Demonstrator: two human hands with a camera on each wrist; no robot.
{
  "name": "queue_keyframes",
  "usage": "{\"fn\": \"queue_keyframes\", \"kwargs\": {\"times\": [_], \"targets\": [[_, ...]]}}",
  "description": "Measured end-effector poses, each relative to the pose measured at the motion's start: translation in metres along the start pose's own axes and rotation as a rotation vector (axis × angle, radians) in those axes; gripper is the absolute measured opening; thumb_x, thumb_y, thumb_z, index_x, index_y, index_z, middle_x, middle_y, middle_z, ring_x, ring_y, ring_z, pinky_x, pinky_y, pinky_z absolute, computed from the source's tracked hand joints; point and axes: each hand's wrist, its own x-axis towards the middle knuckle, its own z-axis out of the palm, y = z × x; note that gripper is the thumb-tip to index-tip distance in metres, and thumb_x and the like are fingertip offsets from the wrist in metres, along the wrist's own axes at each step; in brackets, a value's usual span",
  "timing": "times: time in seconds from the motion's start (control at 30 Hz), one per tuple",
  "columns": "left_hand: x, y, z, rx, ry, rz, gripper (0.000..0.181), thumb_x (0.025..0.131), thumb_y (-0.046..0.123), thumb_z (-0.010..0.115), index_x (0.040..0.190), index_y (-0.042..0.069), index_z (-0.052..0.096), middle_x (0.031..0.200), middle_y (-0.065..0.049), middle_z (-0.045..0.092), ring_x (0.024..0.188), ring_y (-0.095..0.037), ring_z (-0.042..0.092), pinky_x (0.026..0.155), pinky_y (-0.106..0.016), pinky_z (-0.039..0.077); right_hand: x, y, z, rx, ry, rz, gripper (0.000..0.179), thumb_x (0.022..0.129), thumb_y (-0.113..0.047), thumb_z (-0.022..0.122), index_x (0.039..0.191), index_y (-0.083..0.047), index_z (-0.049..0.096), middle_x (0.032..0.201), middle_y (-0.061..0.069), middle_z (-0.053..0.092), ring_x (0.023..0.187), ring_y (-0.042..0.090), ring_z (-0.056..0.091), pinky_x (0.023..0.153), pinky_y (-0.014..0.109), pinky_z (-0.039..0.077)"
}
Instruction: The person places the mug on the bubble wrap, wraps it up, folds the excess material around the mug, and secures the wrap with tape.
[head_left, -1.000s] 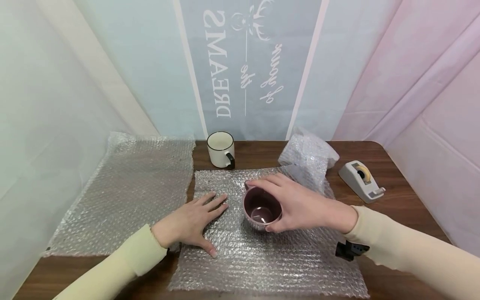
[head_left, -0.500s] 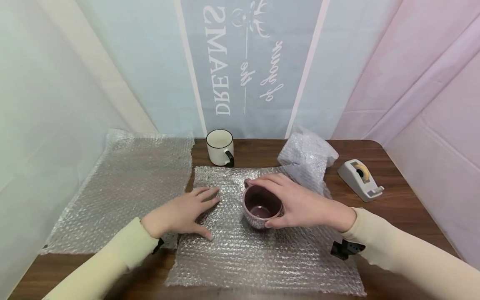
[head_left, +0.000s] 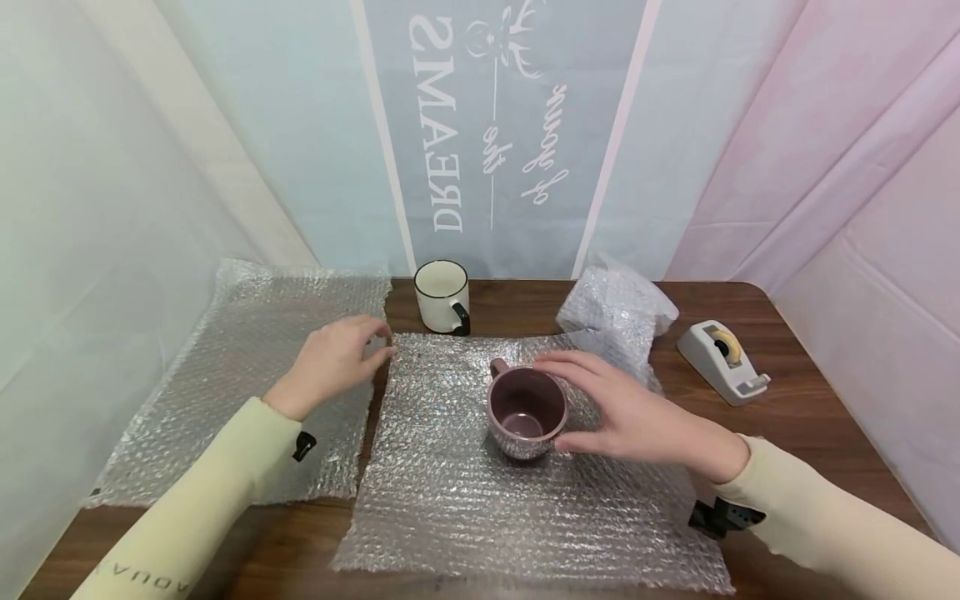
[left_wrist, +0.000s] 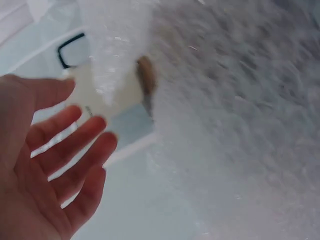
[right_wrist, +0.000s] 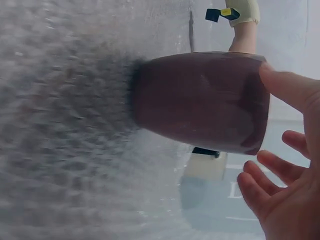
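My right hand point(head_left: 611, 412) is beside the mauve mug point(head_left: 525, 417), its fingers spread wide around the near side of the rim; I can't tell whether thumb and fingertips actually touch it. The mug stands upright on the middle bubble wrap sheet point(head_left: 495, 525), mouth up, its handle pointing away from me and a little left.

My left hand point(head_left: 333, 358) is over the left bubble wrap sheet point(head_left: 247, 400), by the far left corner of the middle one. Its fingers are loosely bent, a gap between them and the thumb, and hold nothing.

Just past the middle sheet, a white mug point(head_left: 441, 302) with a black rim and black handle stands on the dark wood bench point(head_left: 517, 298). To the right of it sits a bubble-wrapped bundle point(head_left: 615, 304), its loose tail lying over the middle sheet, and further right a pale tape dispenser point(head_left: 716, 360) with a yellowish roll. Behind hangs a pale cloth point(head_left: 682, 125) with mirrored white lettering.
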Motion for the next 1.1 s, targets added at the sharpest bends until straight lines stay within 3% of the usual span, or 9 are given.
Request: {"fn": "queue_keyframes", "kwargs": {"times": [0.07, 0.17, 0.27, 0.37, 0.5, 0.6, 0.9, 1.1], "targets": [[0.003, -0.004, 0.003, -0.015, -0.009, -0.037, 0.033, 0.094, 0.035, 0.068, 0.113, 0.009, 0.067, 0.105, -0.009, 0.071, 0.088, -0.027, 0.067, 0.069, -0.048, 0.056, -0.006, 0.000, 0.000, -0.002, 0.021, 0.005, 0.083, 0.075, -0.032, 0.087, 0.145, -0.009, 0.049, 0.145, 0.006, 0.047, 0.133, 0.025, 0.044, 0.108, 0.050, 0.039], [0.007, -0.008, 0.010, -0.112, -0.070, -0.075, 0.041, 0.096, 0.036, 0.066, 0.122, 0.004, 0.062, 0.109, -0.011, 0.071, 0.091, -0.028, 0.067, 0.077, -0.049, 0.056, -0.014, 0.002, 0.004, -0.014, 0.049, 0.015, 0.082, 0.077, -0.028, 0.087, 0.145, -0.006, 0.048, 0.146, 0.007, 0.048, 0.132, 0.025, 0.047, 0.107, 0.047, 0.041], [0.010, -0.011, 0.018, -0.220, -0.112, -0.084, 0.043, 0.097, 0.033, 0.066, 0.126, 0.003, 0.059, 0.105, -0.009, 0.071, 0.089, -0.025, 0.068, 0.080, -0.047, 0.055, -0.023, 0.004, 0.007, -0.034, 0.057, 0.038, 0.080, 0.079, -0.024, 0.085, 0.147, -0.005, 0.047, 0.149, 0.006, 0.045, 0.133, 0.025, 0.047, 0.105, 0.046, 0.043], [0.010, -0.010, 0.023, -0.271, -0.107, -0.072, 0.043, 0.095, 0.029, 0.069, 0.127, 0.003, 0.058, 0.098, -0.004, 0.071, 0.082, -0.019, 0.067, 0.076, -0.043, 0.056, -0.032, 0.009, 0.008, -0.075, 0.040, 0.038, 0.068, 0.080, -0.024, 0.084, 0.139, -0.005, 0.056, 0.145, 0.005, 0.050, 0.129, 0.026, 0.051, 0.101, 0.047, 0.046], [0.011, -0.004, 0.022, -0.319, -0.074, -0.063, 0.047, 0.092, 0.025, 0.074, 0.128, 0.001, 0.057, 0.092, -0.001, 0.068, 0.079, -0.016, 0.064, 0.072, -0.039, 0.055, -0.041, 0.018, 0.009, -0.116, -0.039, -0.014, 0.043, 0.081, -0.019, 0.082, 0.121, -0.007, 0.070, 0.133, 0.005, 0.061, 0.119, 0.026, 0.058, 0.094, 0.047, 0.051], [0.012, 0.001, 0.020, -0.384, -0.059, -0.068, 0.048, 0.090, 0.023, 0.075, 0.129, 0.001, 0.059, 0.091, 0.001, 0.068, 0.082, -0.016, 0.065, 0.072, -0.036, 0.055, -0.045, 0.022, 0.012, -0.143, -0.120, -0.045, 0.037, 0.082, -0.018, 0.082, 0.116, -0.009, 0.072, 0.130, 0.007, 0.062, 0.117, 0.027, 0.058, 0.093, 0.046, 0.052], [0.013, 0.023, 0.002, -0.563, -0.052, -0.078, 0.016, 0.090, 0.026, 0.075, 0.098, 0.012, 0.075, 0.082, 0.003, 0.071, 0.069, -0.015, 0.065, 0.061, -0.031, 0.052, -0.048, 0.017, 0.028, -0.156, -0.338, -0.063, 0.050, 0.080, -0.033, 0.082, 0.127, -0.024, 0.069, 0.145, 0.005, 0.050, 0.132, 0.029, 0.046, 0.099, 0.047, 0.048], [0.012, 0.038, -0.010, -0.773, -0.122, -0.131, 0.012, 0.091, 0.022, 0.074, 0.096, 0.011, 0.076, 0.081, -0.001, 0.072, 0.068, -0.019, 0.068, 0.060, -0.031, 0.056, -0.049, 0.013, 0.036, -0.200, -0.385, -0.046, 0.058, 0.078, -0.039, 0.083, 0.132, -0.026, 0.065, 0.148, 0.008, 0.044, 0.133, 0.032, 0.042, 0.099, 0.048, 0.047]]}}
